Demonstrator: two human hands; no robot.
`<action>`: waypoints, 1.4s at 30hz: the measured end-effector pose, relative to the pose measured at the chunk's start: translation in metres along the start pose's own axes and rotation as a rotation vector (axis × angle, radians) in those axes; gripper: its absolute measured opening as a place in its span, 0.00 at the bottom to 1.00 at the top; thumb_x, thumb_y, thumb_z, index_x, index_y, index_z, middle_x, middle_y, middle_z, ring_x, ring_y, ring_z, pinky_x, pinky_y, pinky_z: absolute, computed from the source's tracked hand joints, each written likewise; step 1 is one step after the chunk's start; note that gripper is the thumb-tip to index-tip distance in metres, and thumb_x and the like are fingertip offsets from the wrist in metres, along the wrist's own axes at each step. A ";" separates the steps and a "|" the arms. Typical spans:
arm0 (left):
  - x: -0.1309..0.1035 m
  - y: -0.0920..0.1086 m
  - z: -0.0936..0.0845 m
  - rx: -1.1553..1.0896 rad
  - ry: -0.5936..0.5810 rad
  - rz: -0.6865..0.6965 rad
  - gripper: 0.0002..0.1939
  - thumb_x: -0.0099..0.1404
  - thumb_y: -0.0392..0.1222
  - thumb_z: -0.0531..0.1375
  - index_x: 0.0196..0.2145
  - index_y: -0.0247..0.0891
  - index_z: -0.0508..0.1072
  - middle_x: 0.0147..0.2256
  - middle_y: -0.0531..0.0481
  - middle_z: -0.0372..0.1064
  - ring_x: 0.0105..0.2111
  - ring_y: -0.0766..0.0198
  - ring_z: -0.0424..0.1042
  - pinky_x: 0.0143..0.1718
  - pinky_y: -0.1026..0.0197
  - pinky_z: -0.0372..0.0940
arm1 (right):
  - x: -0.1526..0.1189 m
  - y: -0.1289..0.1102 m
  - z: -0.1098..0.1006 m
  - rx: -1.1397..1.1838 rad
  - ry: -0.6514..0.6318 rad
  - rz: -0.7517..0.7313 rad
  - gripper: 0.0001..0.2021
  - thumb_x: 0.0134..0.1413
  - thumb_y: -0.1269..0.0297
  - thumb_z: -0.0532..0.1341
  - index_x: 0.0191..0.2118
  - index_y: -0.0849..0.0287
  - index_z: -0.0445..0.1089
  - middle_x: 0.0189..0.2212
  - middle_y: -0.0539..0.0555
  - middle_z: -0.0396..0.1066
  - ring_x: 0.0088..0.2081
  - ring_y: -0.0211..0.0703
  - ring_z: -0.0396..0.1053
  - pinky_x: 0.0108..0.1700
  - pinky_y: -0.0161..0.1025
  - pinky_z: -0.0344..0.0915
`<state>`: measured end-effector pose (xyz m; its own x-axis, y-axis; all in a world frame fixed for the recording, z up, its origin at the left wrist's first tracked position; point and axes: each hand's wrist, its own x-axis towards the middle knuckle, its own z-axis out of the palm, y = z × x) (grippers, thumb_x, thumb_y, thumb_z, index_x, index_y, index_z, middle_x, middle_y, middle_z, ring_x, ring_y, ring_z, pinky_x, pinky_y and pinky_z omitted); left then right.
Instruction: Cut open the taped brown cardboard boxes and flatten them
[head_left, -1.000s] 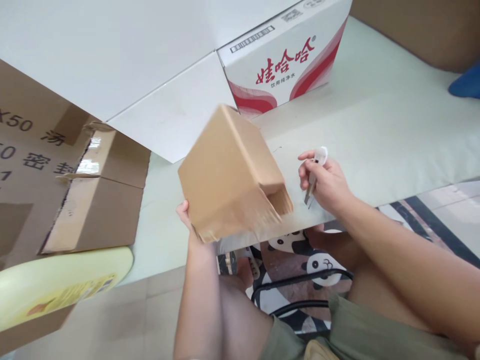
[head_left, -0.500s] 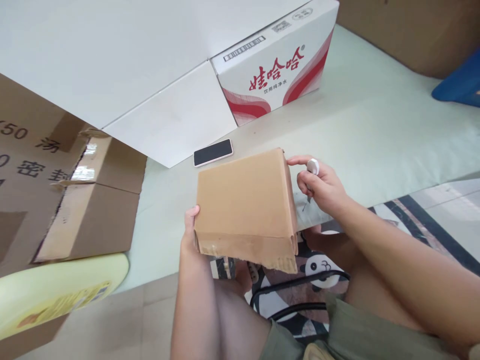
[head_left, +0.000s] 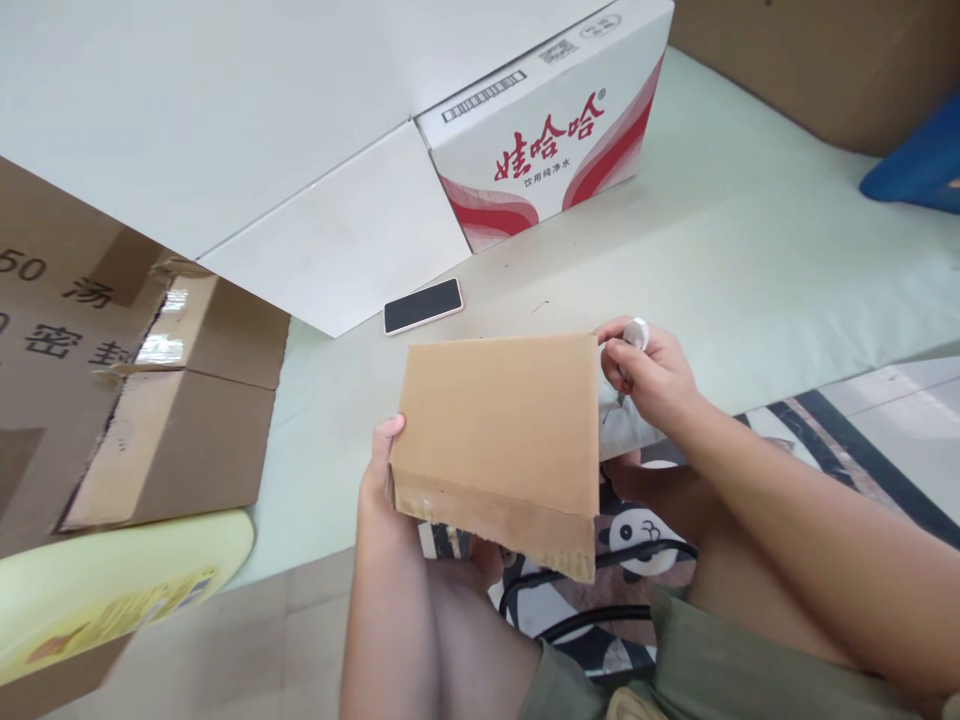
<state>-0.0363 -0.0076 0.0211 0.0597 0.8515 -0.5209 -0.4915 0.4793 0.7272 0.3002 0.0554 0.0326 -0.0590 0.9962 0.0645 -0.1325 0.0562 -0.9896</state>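
Observation:
A small brown cardboard box is held up over the near edge of the covered table, with a torn flap hanging along its near side. My left hand grips the box's left edge, thumb on top and the other fingers hidden underneath. At the far right corner is my right hand, closed around a small white-handled utility knife. Its thin dark tip points down beside the box, and my index finger reaches to the box's corner.
A phone lies beyond the box, before a white carton with red print. Large brown cartons and a pale yellow-green bottle stand at left. Something blue is at far right. A black metal bar shows below.
The box has turned so that its right side swings toward me and its top faces up more squarely. My right index finger has bent closer around the corner.

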 end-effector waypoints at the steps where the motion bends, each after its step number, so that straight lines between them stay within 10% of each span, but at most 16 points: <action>1: 0.000 0.000 0.001 0.010 0.007 0.005 0.21 0.55 0.57 0.65 0.38 0.37 0.79 0.30 0.40 0.79 0.29 0.45 0.80 0.33 0.48 0.74 | 0.000 0.000 0.000 -0.009 -0.001 0.001 0.06 0.53 0.59 0.59 0.32 0.55 0.69 0.11 0.41 0.56 0.14 0.32 0.52 0.19 0.35 0.49; 25: 0.003 -0.005 0.001 -0.002 -0.061 0.050 0.22 0.58 0.60 0.64 0.39 0.39 0.79 0.29 0.41 0.79 0.32 0.44 0.81 0.37 0.47 0.76 | 0.000 -0.008 0.000 -0.068 -0.232 0.032 0.07 0.52 0.59 0.57 0.29 0.56 0.67 0.13 0.44 0.62 0.17 0.34 0.56 0.21 0.36 0.51; 42: 0.001 -0.003 0.015 0.002 0.127 0.032 0.24 0.52 0.59 0.65 0.39 0.38 0.79 0.31 0.47 0.80 0.33 0.44 0.80 0.40 0.45 0.74 | 0.001 -0.007 0.004 -0.039 -0.185 0.052 0.06 0.49 0.63 0.56 0.24 0.55 0.62 0.12 0.44 0.59 0.17 0.33 0.55 0.20 0.35 0.47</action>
<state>-0.0219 -0.0054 0.0247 -0.0671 0.8328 -0.5495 -0.4900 0.4523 0.7452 0.2974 0.0555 0.0400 -0.2459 0.9688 0.0322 -0.0862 0.0112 -0.9962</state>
